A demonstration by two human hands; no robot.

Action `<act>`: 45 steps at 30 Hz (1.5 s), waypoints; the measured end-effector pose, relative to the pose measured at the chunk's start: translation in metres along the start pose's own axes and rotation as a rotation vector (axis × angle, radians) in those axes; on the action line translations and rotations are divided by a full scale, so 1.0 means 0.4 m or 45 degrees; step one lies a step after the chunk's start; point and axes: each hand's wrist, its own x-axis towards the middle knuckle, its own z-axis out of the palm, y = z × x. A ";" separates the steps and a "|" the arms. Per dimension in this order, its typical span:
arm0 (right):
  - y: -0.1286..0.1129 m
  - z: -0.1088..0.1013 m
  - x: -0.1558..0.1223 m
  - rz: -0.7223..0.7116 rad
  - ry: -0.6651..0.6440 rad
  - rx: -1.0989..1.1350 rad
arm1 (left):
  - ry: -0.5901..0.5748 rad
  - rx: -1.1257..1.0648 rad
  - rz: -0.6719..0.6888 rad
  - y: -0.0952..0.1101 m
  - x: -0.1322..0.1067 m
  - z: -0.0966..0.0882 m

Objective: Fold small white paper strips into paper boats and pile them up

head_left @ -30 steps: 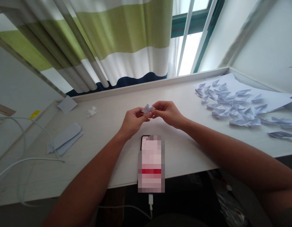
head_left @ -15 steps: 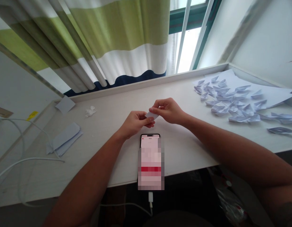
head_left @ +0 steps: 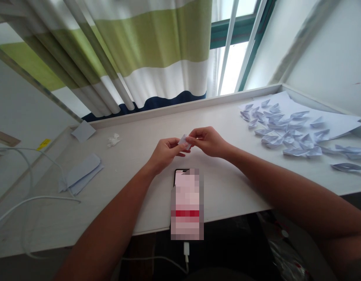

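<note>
Workpiece: a small, folded white paper piece [head_left: 184,139], located at the centre of the frame, held above the white, wood-grained desktop [head_left: 224,203].

Hand state: the left hand [head_left: 166,151] pinches the workpiece between thumb and fingers from its left side. The right hand [head_left: 209,142] grips the opposite edge, thumb and forefinger closed on the paper. The fingers cover much of the piece, so the exact fold cannot be told.

The step in hand appears to be shaping or creasing this piece. Recommended method:

1. Hold the left pinch steady as the clamp; let the right fingertips do the working.
2. Align edges and corners before applying pressure. On so small a piece, a slight skew is likely to show.
3. Press each crease from its middle outward, using the thumbnail. If layers feel thick, lower the piece onto the desktop for firm backing.
4. Open any pocket gently; pulling hard at the tip could tear it.

Keep the forearms clear of the black-framed phone [head_left: 186,195] at lower centre. The pointed, folded white paper pieces [head_left: 303,151] at right offer a shape reference.
</note>
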 end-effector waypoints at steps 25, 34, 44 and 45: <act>-0.002 0.013 0.004 -0.026 0.126 0.077 | 0.056 0.060 0.076 0.000 0.006 0.001; -0.023 0.011 -0.012 -0.058 0.033 0.121 | -0.059 0.095 0.066 0.010 -0.003 0.002; -0.008 -0.012 -0.005 -0.336 0.053 -0.090 | 0.095 -0.121 0.027 0.007 0.010 -0.020; -0.007 -0.013 -0.005 -0.352 0.003 -0.124 | 0.083 -0.139 0.016 0.005 0.011 -0.024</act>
